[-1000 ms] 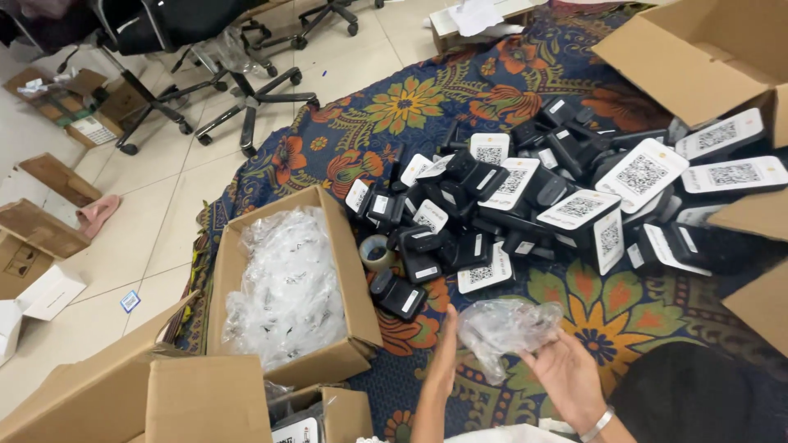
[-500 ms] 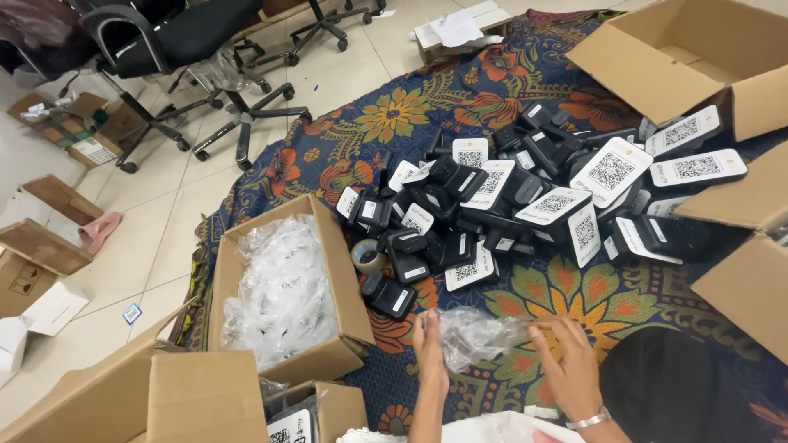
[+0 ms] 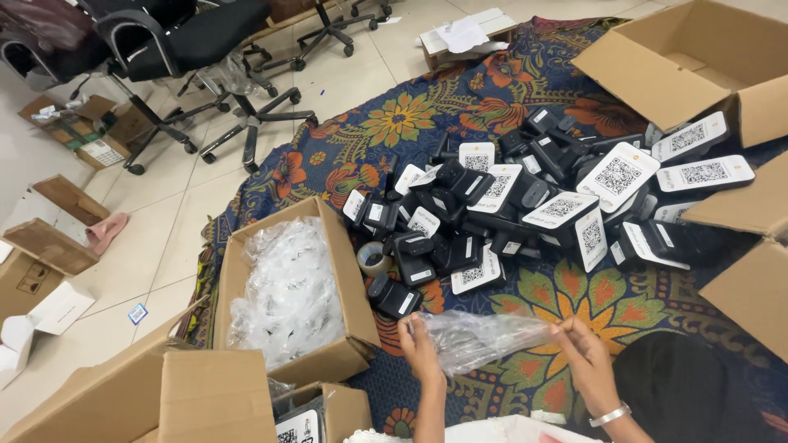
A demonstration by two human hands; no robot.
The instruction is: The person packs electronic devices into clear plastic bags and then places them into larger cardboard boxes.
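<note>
Both hands low in frame, forearms coming up from bottom edge. Left hand (image 3: 420, 344) fingers pinching left end of clear plastic bag (image 3: 480, 335); right hand (image 3: 587, 357) fingers pinching right end (bracelet on wrist). Bag stretched flat btwn them, just above floral rug (image 3: 394, 123). Open cardboard box (image 3: 353, 303) w/ more bags just left; pile of black devices (image 3: 492, 221) beyond.

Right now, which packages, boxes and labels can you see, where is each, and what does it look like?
Clear plastic bag: stretched between left hand and right hand.
Open brown carton: left of the hands, full of clear bags.
Black devices with white square-code labels: heaped on the floral cloth.
Large empty brown carton: top right.
Tape roll: beside the carton.
</note>
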